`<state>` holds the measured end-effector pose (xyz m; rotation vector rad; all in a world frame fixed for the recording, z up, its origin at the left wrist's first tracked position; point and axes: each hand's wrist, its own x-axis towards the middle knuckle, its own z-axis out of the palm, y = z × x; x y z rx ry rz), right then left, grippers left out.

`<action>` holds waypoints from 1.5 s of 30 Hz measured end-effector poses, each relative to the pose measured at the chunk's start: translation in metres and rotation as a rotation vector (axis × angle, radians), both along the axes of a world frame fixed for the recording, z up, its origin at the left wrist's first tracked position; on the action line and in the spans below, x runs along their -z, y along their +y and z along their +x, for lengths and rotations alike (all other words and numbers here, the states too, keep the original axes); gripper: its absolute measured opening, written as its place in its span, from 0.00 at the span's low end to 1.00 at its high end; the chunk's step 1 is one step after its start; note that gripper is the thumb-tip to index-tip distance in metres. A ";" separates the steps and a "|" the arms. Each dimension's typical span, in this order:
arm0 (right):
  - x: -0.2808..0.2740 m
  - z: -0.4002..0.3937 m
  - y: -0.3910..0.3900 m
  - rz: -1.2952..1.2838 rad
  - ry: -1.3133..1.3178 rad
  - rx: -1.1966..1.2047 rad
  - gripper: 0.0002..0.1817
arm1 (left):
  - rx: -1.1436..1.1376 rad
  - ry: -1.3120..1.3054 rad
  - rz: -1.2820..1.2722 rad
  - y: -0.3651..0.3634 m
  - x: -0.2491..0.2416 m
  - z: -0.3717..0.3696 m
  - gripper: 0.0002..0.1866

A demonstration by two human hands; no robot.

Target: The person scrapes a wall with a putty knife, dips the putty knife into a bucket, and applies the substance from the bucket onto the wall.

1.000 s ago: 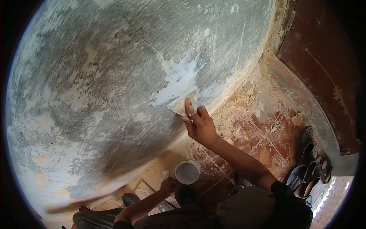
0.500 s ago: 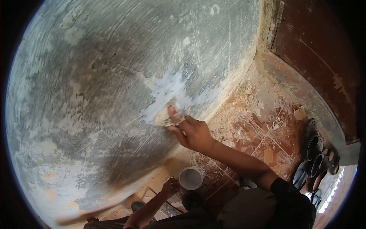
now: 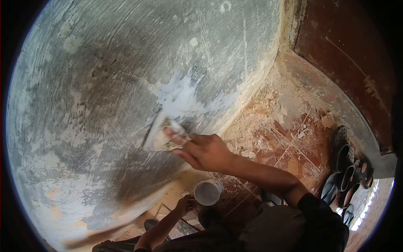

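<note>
My right hand (image 3: pixel 205 152) is closed round a pale, smeared triangular scraper (image 3: pixel 163 134), its broad edge at the grey wall (image 3: pixel 126 96). Up and to the right of the scraper lies a wet white patch of filler (image 3: pixel 180 95) on the wall. Below, my left hand (image 3: pixel 184 205) is at the left side of a round whitish tub (image 3: pixel 208 192); its fingers are curled near the rim, and whether they grip it is hard to make out. The tub's inside looks pale grey.
Several shoes and sandals (image 3: pixel 345 168) stand at the right on the tiled floor (image 3: pixel 294 155), which is strewn with plaster dust and flakes. A dark red panel (image 3: pixel 348 50) rises at the upper right. A wooden-looking strip (image 3: pixel 105 235) lies along the wall's foot.
My right hand and the scraper have moved down and left, off the white patch, and the blade is turned more into view. The whole view has shifted slightly.
</note>
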<state>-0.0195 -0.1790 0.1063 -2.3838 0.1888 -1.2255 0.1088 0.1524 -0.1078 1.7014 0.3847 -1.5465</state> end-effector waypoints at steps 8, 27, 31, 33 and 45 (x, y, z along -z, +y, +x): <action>0.017 0.005 -0.057 0.046 -0.127 0.111 0.27 | 0.162 -0.073 -0.138 0.036 0.032 0.006 0.17; 0.003 0.022 -0.042 0.025 -0.244 0.109 0.27 | 0.476 -0.498 -0.221 0.047 0.059 -0.020 0.08; 0.050 0.011 -0.054 0.243 -0.261 0.125 0.29 | 0.394 -0.360 -0.262 0.048 0.042 -0.022 0.08; 0.095 0.004 -0.051 0.353 -0.165 0.119 0.28 | 0.314 -0.365 -0.237 0.051 0.042 -0.013 0.08; 0.012 0.000 -0.008 0.065 -0.061 -0.006 0.25 | 0.414 -0.468 -0.208 0.032 0.024 0.007 0.09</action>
